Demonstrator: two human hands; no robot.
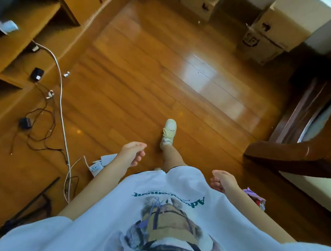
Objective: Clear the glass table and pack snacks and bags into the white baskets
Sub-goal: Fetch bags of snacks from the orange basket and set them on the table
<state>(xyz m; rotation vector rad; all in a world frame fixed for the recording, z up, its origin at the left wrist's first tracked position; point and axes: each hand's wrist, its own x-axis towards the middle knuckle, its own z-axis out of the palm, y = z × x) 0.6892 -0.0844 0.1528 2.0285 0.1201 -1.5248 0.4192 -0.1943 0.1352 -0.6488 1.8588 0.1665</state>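
The person is mid-stride across the wooden floor (145,74); best to walk round the cables (41,127) and face the glass table (317,125) at the floor's right edge. Both the left hand (132,152) and the right hand (222,181) hang loosely curled, holding nothing. A snack packet (255,197) lies near the right forearm; 0 white baskets show.
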